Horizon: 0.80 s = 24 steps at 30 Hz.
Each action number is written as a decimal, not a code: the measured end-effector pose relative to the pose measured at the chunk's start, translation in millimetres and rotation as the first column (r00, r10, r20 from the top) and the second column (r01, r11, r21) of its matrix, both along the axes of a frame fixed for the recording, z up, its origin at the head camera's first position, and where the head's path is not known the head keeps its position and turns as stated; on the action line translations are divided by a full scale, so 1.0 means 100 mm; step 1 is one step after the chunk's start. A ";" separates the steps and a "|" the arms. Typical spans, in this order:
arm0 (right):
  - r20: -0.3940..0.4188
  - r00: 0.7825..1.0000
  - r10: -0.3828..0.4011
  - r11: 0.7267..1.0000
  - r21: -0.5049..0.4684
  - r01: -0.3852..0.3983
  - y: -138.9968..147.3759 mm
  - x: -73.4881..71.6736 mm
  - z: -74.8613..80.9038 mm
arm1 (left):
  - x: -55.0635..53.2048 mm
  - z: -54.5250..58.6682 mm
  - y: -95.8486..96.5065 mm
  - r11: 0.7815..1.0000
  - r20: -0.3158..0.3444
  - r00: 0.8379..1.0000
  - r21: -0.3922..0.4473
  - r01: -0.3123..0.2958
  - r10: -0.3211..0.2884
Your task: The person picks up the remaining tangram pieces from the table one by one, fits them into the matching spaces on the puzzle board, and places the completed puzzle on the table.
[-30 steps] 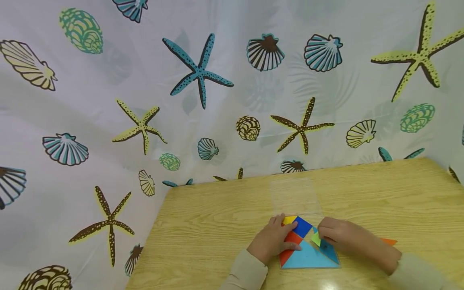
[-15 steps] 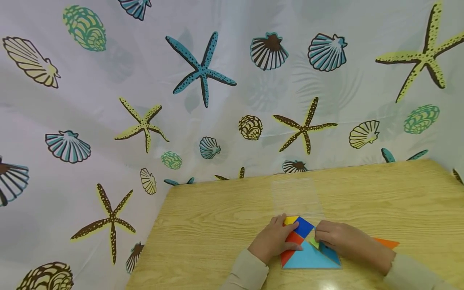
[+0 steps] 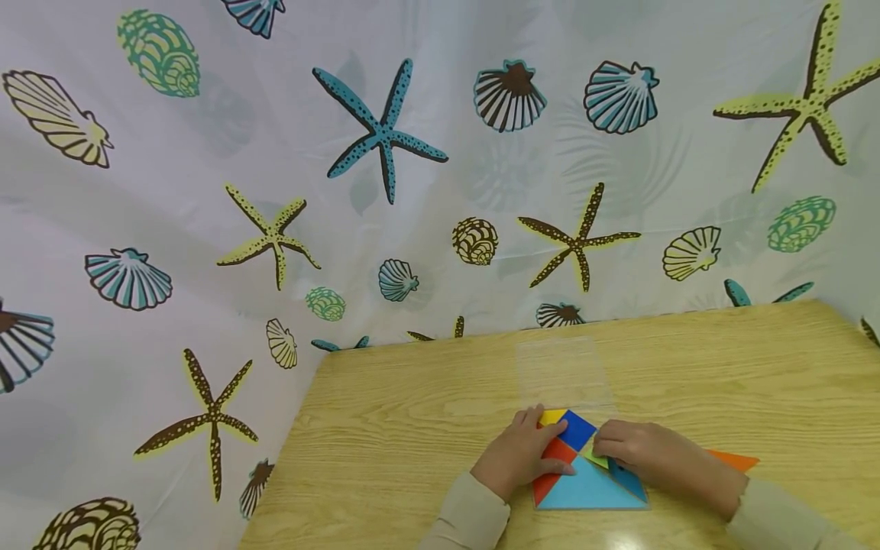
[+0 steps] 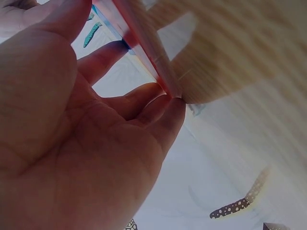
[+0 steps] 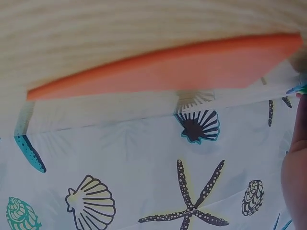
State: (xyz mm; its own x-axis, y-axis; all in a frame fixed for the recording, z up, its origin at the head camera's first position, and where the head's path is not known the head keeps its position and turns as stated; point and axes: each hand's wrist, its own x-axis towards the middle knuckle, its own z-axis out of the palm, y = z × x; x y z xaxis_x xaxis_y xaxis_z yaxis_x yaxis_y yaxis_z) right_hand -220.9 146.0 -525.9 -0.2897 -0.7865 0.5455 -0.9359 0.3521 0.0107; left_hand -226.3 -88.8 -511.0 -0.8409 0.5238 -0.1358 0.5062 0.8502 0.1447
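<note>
A square tangram point(image 3: 591, 489) lies in a shallow tray on the table. My left hand point(image 3: 512, 454) rests over its left side, one fingertip on the blue square point(image 3: 576, 432), the thumb near the seam of the red piece point(image 3: 558, 452) and the light blue triangle. Other fingertips touch the tray's edge beside the yellow piece point(image 3: 552, 417); the left wrist view shows them against the red side point(image 4: 144, 52). My right hand point(image 3: 635, 451) pinches a small light green triangle point(image 3: 596, 460) over the gap between the blue square and the darker blue triangle point(image 3: 627, 483). Its fingertips are partly hidden.
An orange triangle point(image 3: 732, 460) lies on the table beyond my right forearm and looms large in the right wrist view. A clear plastic sheet point(image 3: 565, 374) lies just behind the tray. A curtain printed with shells and starfish point(image 3: 412, 252) hangs at the back and left.
My right hand has shifted slightly left and lowered the light green triangle, which now lies flatter toward the tray. The left hand stays in place.
</note>
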 end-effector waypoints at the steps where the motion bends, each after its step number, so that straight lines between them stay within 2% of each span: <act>1: 0.012 1.000 -0.009 1.000 0.008 0.009 0.01 0.01 0.00 | 0.00 0.00 0.00 1.000 0.003 1.000 -0.002 0.000 0.000; 9: 0.090 0.992 -0.089 0.995 0.049 0.085 0.05 0.09 0.01 | 0.00 0.00 0.01 1.000 0.007 1.000 -0.010 -0.005 0.005; 16: 0.155 0.972 -0.177 0.981 0.112 0.160 0.06 0.16 0.01 | 0.00 0.00 0.01 1.000 0.003 1.000 -0.021 -0.008 0.008; 24: 0.188 0.961 -0.205 0.975 0.125 0.184 0.04 0.16 -0.01 | -0.01 0.00 0.02 0.999 0.005 1.000 -0.036 -0.012 0.012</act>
State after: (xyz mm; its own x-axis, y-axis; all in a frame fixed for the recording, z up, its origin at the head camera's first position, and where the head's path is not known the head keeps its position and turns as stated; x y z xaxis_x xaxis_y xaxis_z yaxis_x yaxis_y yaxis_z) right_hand -204.6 150.2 -526.5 -0.5367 -0.7539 0.3790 -0.8365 0.5343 -0.1218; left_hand -226.9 -86.8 -511.1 -0.8464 0.5082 -0.1590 0.4950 0.8610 0.1170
